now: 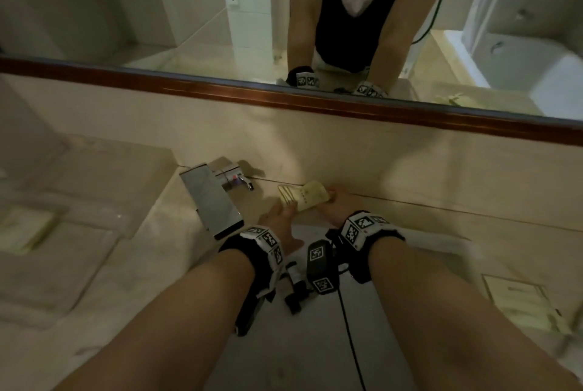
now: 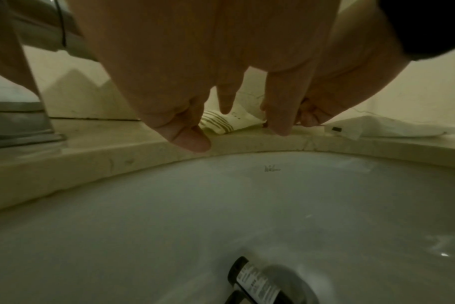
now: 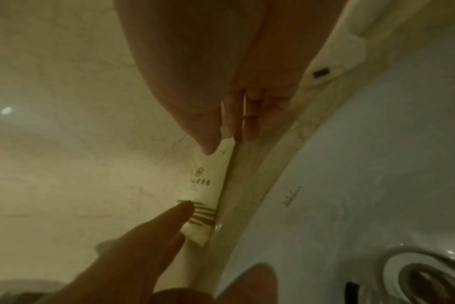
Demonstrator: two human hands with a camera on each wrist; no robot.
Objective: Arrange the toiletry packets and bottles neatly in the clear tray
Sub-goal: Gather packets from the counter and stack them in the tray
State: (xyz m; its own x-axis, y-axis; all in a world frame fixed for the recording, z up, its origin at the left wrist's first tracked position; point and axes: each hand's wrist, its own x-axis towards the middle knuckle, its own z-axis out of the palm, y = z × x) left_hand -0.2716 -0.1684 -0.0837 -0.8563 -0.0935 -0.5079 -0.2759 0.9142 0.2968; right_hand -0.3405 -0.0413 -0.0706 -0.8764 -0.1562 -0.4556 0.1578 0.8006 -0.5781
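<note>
In the middle of the head view, the right hand [image 1: 339, 204] pinches the striped packet [image 1: 304, 198] on the counter ledge. The left hand [image 1: 284, 220] is flat, fingers touching it. It could slip into the sink [image 2: 247, 205], since only fingertips hold it.

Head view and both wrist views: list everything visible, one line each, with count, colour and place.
packet: one, cream with dark stripes, on the counter behind the sink, held at both ends
bottle: one, dark with white label, lying by the sink drain
tap: one, chrome, left of the packet
sink: one, white, below the hands
towel: one, white, counter right
mirror: one, wood-edged, behind the counter
left hand: touches the packet's striped end
right hand: pinches the packet's other end
</note>
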